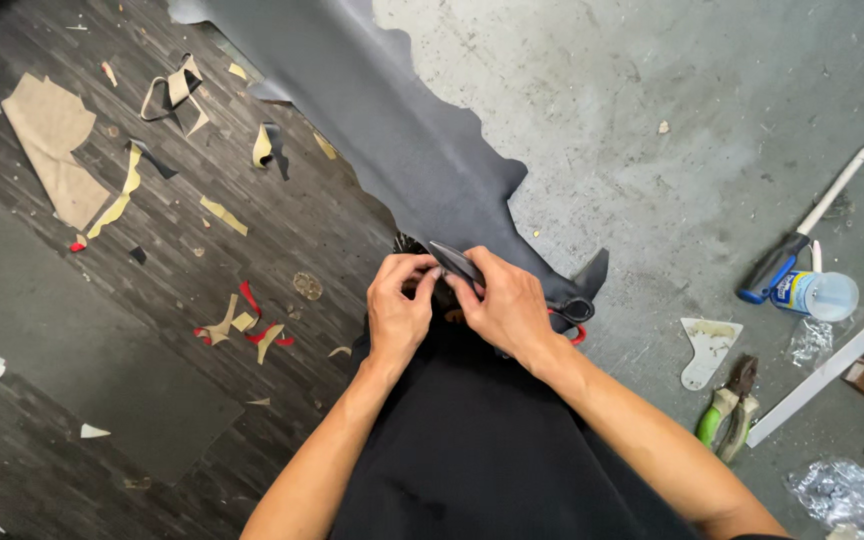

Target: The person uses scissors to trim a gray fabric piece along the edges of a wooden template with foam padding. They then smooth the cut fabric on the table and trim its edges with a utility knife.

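**Both hands pinch a small dark strip at the hide's edge**

We see our left hand (398, 305) and right hand (505, 300) meet at the table's edge, fingers clamped together on a narrow, glossy dark strip (455, 262). It sits just above a smooth, wavy-edged sheet of dark leather (392, 130) spread over the rough grey table (652, 120). Green-handled pliers (730, 410) lie well apart; tan scraps (177, 90) litter the wooden floor (72, 330).

scissors (569, 312): mostly hidden under right hand (507, 305) | plastic wrap (852, 497): cut by edge
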